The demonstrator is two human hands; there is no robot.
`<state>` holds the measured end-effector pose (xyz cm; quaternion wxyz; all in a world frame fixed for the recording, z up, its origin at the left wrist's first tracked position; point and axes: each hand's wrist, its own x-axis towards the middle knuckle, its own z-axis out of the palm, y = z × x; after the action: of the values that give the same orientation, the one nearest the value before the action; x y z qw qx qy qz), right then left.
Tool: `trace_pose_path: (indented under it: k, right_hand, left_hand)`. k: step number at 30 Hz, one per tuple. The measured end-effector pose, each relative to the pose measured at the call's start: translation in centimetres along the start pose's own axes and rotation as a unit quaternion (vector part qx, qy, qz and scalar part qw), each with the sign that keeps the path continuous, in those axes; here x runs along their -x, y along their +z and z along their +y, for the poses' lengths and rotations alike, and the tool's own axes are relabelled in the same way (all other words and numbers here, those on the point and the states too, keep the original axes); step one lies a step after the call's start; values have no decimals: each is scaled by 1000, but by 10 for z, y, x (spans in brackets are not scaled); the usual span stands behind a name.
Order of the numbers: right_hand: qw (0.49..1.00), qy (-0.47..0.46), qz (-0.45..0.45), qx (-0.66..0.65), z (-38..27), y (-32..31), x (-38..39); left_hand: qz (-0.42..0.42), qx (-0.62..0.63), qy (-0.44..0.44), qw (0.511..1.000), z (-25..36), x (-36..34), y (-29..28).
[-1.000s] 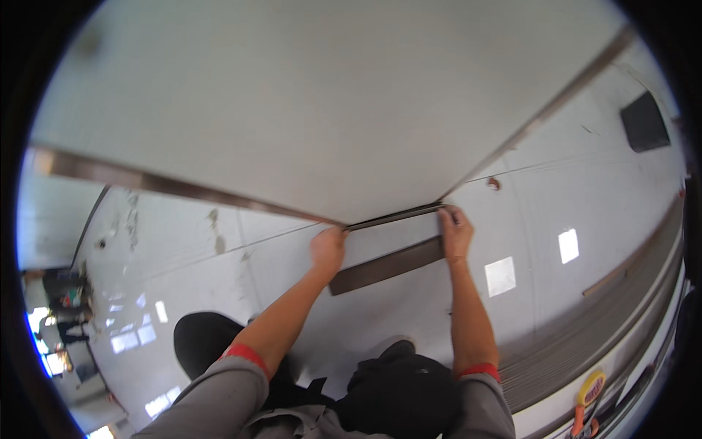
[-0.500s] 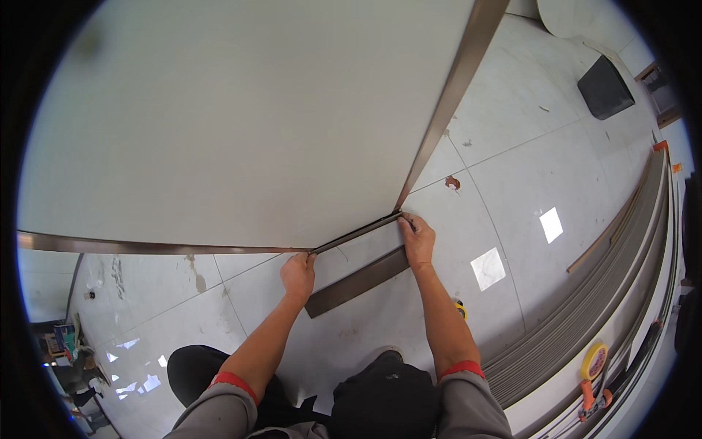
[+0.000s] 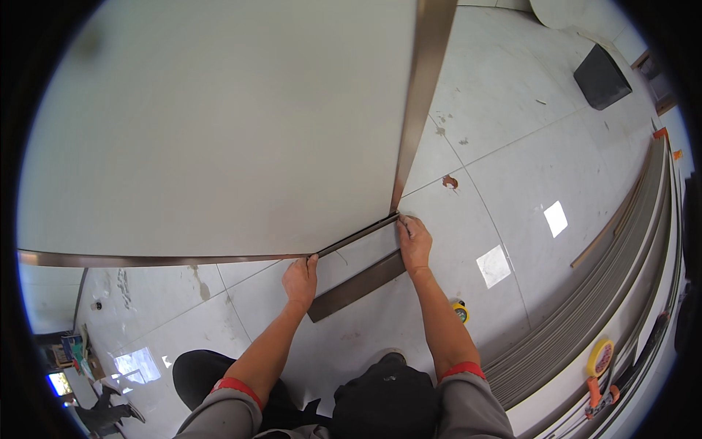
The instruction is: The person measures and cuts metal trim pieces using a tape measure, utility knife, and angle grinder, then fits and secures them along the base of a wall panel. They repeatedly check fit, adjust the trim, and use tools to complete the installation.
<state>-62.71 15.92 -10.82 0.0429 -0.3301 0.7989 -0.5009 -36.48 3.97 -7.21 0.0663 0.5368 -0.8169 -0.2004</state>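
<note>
A large pale panel (image 3: 219,139) edged with brown metallic trim (image 3: 418,88) fills the upper left. Along its short edge facing me runs a narrow dark brown strip (image 3: 358,234). My left hand (image 3: 300,281) pinches the strip's left end between thumb and fingers, at the panel's corner. At the opposite end my right hand (image 3: 414,241) grips it with bent fingers, close to where the side trim meets it. Just below, between my forearms, lies a wider flat brown piece (image 3: 356,286). How the strip meets the panel underneath is hidden.
Long grey-brown profiles (image 3: 578,314) are stacked along the right. A yellow tape roll (image 3: 600,357) and an orange-handled tool (image 3: 596,399) rest beside them. A yellow-black round item (image 3: 460,311) sits by my right forearm. A dark bin (image 3: 602,77) stands on the tiled floor.
The panel's right-hand trim now appears further left and steeper, as the view has shifted slightly. Both hands keep their grip at the strip's ends. More of the yellow-black item shows.
</note>
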Motion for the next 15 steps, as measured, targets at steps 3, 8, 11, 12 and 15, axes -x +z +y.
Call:
trace_pose_path:
  k: [3, 8, 11, 12, 15]
  right_hand:
    - [1000, 8, 8, -14, 1, 2, 1]
    - [1000, 10, 2, -13, 4, 1, -2]
    - [998, 49, -16, -28, 7, -2, -5]
    - [997, 68, -24, -36, 7, -3, -6]
    - [981, 145, -44, -122, 7, -8, -14]
  left_hand:
    - [-14, 11, -26, 1000, 4, 1, -1]
    - [-17, 32, -38, 999, 5, 1, -2]
    - [-28, 28, -45, 998, 6, 0, -3]
    - [-31, 28, -48, 998, 5, 1, -3]
    - [-20, 29, -44, 998, 4, 1, -3]
